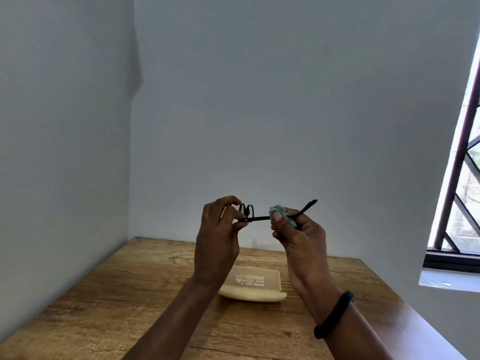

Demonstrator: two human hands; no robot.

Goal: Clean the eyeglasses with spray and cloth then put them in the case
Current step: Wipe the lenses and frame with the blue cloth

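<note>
I hold black-framed eyeglasses (255,218) up in the air above the table, seen edge-on. My left hand (220,235) pinches the frame front at its left end. My right hand (298,237) presses a small pale blue-green cloth (279,211) around one temple arm, whose tip (310,203) sticks out up and to the right. Below the hands, a cream-coloured glasses case (255,285) lies on the wooden table (117,294), with white printed lettering on it. I see no spray bottle.
White walls close in the table on the left and at the back. A window with a dark metal grille (459,190) and a white sill stands at the right. A black band circles my right wrist (335,314).
</note>
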